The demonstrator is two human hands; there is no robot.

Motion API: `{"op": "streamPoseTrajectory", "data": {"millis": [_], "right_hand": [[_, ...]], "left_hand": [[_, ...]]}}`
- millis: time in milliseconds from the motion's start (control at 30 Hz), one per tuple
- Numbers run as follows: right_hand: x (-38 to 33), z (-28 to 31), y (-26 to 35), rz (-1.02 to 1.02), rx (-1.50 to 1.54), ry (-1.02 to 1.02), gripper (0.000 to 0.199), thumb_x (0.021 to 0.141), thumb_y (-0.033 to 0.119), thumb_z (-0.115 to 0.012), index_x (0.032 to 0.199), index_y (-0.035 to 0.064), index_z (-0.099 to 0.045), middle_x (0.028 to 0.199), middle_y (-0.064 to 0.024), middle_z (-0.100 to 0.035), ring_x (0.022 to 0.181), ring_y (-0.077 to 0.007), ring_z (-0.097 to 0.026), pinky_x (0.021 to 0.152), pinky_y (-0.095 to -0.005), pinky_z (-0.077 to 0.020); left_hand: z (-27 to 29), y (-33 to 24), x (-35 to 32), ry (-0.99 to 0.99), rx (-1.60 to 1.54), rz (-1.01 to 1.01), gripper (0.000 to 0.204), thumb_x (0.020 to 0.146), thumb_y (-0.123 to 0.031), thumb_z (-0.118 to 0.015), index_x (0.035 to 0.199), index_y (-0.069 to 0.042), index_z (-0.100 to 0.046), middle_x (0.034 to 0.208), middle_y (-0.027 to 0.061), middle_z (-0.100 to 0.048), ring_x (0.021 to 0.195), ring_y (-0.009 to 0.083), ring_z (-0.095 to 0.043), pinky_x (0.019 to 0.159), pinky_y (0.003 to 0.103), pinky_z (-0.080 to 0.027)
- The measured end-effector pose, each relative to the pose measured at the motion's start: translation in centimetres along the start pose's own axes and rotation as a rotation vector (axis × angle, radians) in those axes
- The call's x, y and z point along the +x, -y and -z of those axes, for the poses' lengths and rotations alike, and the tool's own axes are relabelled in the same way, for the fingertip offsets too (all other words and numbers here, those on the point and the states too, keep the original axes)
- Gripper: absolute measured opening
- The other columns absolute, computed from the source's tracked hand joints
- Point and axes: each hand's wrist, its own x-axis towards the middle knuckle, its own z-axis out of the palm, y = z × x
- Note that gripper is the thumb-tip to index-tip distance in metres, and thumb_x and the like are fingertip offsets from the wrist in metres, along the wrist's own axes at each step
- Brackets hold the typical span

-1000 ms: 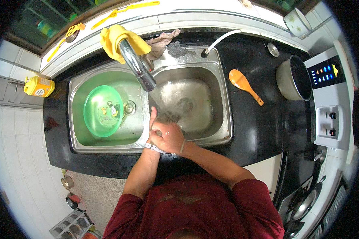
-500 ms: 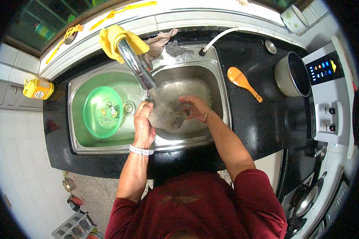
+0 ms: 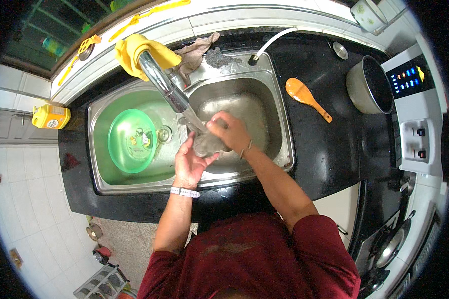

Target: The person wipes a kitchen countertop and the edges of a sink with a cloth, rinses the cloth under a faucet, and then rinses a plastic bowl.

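Right hand (image 3: 229, 131): shifted left since the earlier frame, now close to my left hand (image 3: 190, 162); fingers curled, their hold I cannot tell.
Left hand: palm up, fingers apart, near the right basin's (image 3: 267, 132) left edge.
Faucet (image 3: 164, 82): water stream (image 3: 195, 120) running down toward my hands.
Grey blur (image 3: 205, 143): between my hands; water or object, I cannot tell.
Green bowl (image 3: 118, 157): left basin (image 3: 167, 160), beside the drain (image 3: 164, 133).

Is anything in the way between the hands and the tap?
Nothing solid that I can see; just running water between the tap and the left hand and right hand. The green bowl sits aside in the left basin.
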Motion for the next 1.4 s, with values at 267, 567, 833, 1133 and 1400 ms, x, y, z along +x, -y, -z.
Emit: {"op": "streamPoseTrajectory", "data": {"millis": [267,567,833,1133,1400], "right_hand": [[-4.5,-5.1,4.1,0.404,-0.578,0.09,0.016,0.076,0.025,-0.063,0.076,0.0084,-0.061,0.077,-0.0133,-0.061,0.081,-0.0337,-0.061,0.068,-0.0443,-0.0503],[0.2,-1.1,-8.9,-0.268,-0.258,-0.014,0.035,0.08,0.039,-0.063,0.098,0.0082,-0.066,0.096,-0.0158,-0.067,0.09,-0.0329,-0.065,0.075,-0.0459,-0.0522],[-1.4,0.6,-4.4,-0.83,0.996,0.199,0.066,0.087,0.041,-0.065,0.141,0.016,-0.037,0.147,-0.0067,-0.029,0.128,-0.0322,-0.04,0.085,-0.0631,-0.0458],[-1.4,0.5,0.4,-0.085,-0.118,0.064,0.063,0.078,0.033,-0.07,0.127,0.0004,-0.049,0.108,-0.0213,-0.061,0.102,-0.0322,-0.061,0.087,-0.0413,-0.0468],[-3.7,-5.5,2.2,0.059,-0.501,0.057,0.039,0.08,0.038,-0.06,0.093,0.0019,-0.064,0.098,-0.0257,-0.064,0.088,-0.0408,-0.063,0.078,-0.0479,-0.0511]], "left_hand": [[6.2,5.7,3.8,0.097,0.134,-0.302,0.041,0.099,-0.042,-0.039,0.123,-0.011,-0.053,0.114,0.0096,-0.062,0.104,0.0242,-0.06,0.091,0.039,-0.049],[-2.8,0.7,0.7,-0.135,0.209,-0.094,0.05,0.096,-0.047,-0.046,0.124,-0.006,-0.054,0.118,0.0133,-0.062,0.105,0.0292,-0.06,0.093,0.044,-0.048],[-4.2,-2.6,0.5,0.033,0.077,-0.158,0.045,0.095,-0.039,-0.055,0.124,-0.005,-0.053,0.121,0.0134,-0.059,0.111,0.0259,-0.057,0.098,0.042,-0.044],[-0.9,0.6,1.4,-0.154,0.075,0.01,0.047,0.096,-0.049,-0.048,0.128,-0.015,-0.048,0.123,0.0096,-0.057,0.114,0.0297,-0.055,0.097,0.048,-0.044],[2.8,4.1,1.7,0.138,-0.055,-0.08,0.042,0.097,-0.046,-0.043,0.113,-0.01,-0.057,0.108,0.01,-0.06,0.104,0.0248,-0.057,0.094,0.038,-0.046]]}}
